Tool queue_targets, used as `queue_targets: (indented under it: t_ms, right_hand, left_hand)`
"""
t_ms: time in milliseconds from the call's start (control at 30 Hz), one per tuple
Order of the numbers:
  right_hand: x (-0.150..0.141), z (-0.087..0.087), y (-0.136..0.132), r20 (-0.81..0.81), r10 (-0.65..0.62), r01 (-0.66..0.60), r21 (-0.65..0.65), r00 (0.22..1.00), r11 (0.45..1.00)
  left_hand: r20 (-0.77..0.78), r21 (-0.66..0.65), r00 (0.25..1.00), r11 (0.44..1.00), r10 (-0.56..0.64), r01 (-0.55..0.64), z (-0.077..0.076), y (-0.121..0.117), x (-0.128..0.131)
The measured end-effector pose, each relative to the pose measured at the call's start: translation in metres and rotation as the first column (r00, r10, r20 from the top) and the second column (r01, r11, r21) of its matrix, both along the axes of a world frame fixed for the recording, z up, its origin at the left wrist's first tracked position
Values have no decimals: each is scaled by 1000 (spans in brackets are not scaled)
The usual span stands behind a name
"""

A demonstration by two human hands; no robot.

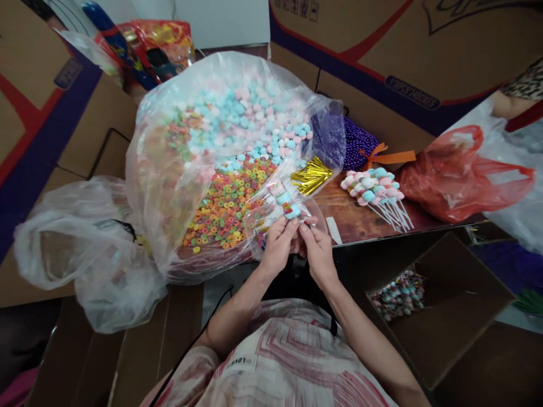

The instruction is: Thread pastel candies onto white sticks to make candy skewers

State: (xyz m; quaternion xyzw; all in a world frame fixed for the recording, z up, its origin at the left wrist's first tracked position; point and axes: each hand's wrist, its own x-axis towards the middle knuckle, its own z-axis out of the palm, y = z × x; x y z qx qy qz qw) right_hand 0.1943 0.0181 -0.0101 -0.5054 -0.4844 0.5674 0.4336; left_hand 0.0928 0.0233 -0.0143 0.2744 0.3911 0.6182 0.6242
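Observation:
My left hand (279,244) and my right hand (316,249) meet at the table's near edge, both pinched on a candy skewer in a clear wrapper (285,204). The skewer carries blue and pink marshmallows and coloured rings. Just beyond it lies a bundle of gold twist ties (311,175). A big clear bag (169,169) to the left holds pastel marshmallows (254,121) and fruit-ring candies (223,206). A pile of unwrapped marshmallow skewers (375,189) lies on the table to the right.
A cardboard box (462,316) at lower right holds wrapped skewers (399,294). A red plastic bag (458,175) sits at the right, a crumpled clear bag (80,249) at the left. Large cardboard boxes (382,51) stand behind. Purple wrappers (358,147) and another person's arm (513,104) are at the far right.

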Motion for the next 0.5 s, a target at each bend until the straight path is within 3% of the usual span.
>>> queue_targets:
  t_ms: [67, 100, 167, 200, 233, 300, 367, 433, 500]
  right_hand:
    - [-5, 6, 9, -97, 127, -136, -93, 987, 986]
    - [-5, 9, 15, -101, 252, -262, -114, 963, 958]
    - [1, 17, 32, 48, 499, -496, -74, 865, 865]
    - [5, 21, 43, 201, 544, -550, -27, 815, 835]
    - [10, 24, 56, 385, 498, -554, 40, 777, 832]
    - [15, 28, 86, 693, 174, -424, 207, 700, 882]
    - [13, 26, 117, 832, -73, -315, 287, 549, 905]
    - [7, 21, 146, 915, -73, -348, 223, 396, 910]
    - [1, 14, 169, 953, -6, -425, 141, 303, 894]
  left_hand:
    - [57, 18, 995, 997, -78, 78, 10, 0, -10]
    - [85, 29, 992, 995, -97, 94, 15, 1, -16]
    - [132, 67, 991, 998, -31, 22, 23, 3, -27]
    - [149, 79, 988, 996, 35, -47, 26, 5, -31]
    - [163, 78, 981, 990, 106, -120, 27, 6, -35]
    - [182, 35, 960, 974, 215, -225, 26, 8, -40]
    - [197, -37, 951, 971, 240, -237, 23, 8, -43]
    - [224, -98, 955, 979, 196, -178, 20, 7, -45]
    - [257, -145, 957, 984, 136, -101, 18, 7, -46]
